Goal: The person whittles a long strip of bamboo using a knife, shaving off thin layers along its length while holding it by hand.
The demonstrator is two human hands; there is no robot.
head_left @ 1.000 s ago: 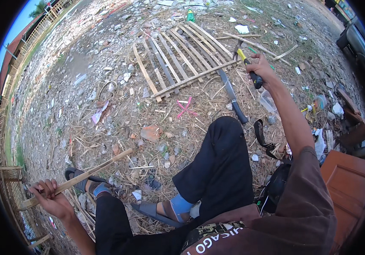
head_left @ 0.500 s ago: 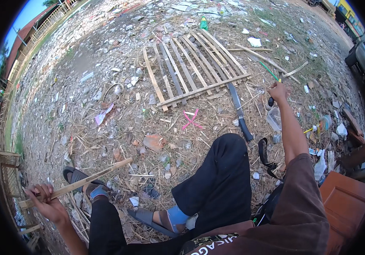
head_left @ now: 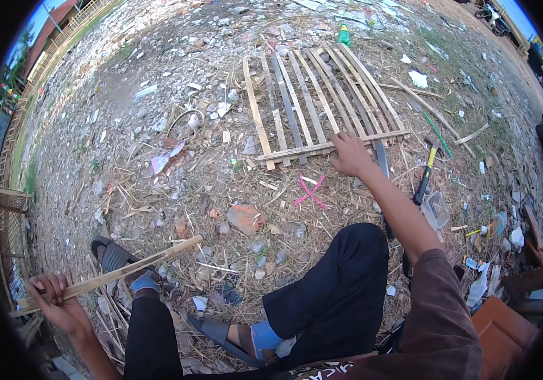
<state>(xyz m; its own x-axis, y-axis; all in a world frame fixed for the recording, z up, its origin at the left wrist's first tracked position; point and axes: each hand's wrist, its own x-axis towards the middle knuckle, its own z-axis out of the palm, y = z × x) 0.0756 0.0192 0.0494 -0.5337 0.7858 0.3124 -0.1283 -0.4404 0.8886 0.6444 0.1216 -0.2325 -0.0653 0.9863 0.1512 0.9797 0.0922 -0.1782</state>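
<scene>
At the lower left, my left hand [head_left: 60, 303] is closed around one end of a split bamboo strip [head_left: 137, 268]. The strip slants up to the right above my sandalled foot. My right hand [head_left: 351, 156] has its fingers over the near crossbar of a slatted bamboo frame [head_left: 284, 154] lying on the ground. Beyond that bar the slats stretch away from me. A machete [head_left: 381, 156] lies partly under the frame's near bar, and my right forearm hides some of it. To the right of the frame, a hammer [head_left: 428, 168] with a black and yellow handle rests on the ground.
A clear plastic container [head_left: 436, 208] sits beside the hammer. Pink crossed strips [head_left: 310, 190] and a reddish stone [head_left: 245, 218] lie before me. Loose bamboo pieces [head_left: 424, 104] and a green stick [head_left: 438, 135] lie right of the frame; a green bottle [head_left: 344, 35] stands beyond it.
My right hand has let go of the hammer, now lying on the ground, and has moved left onto the frame's near crossbar. My left hand still holds the bamboo strip.
</scene>
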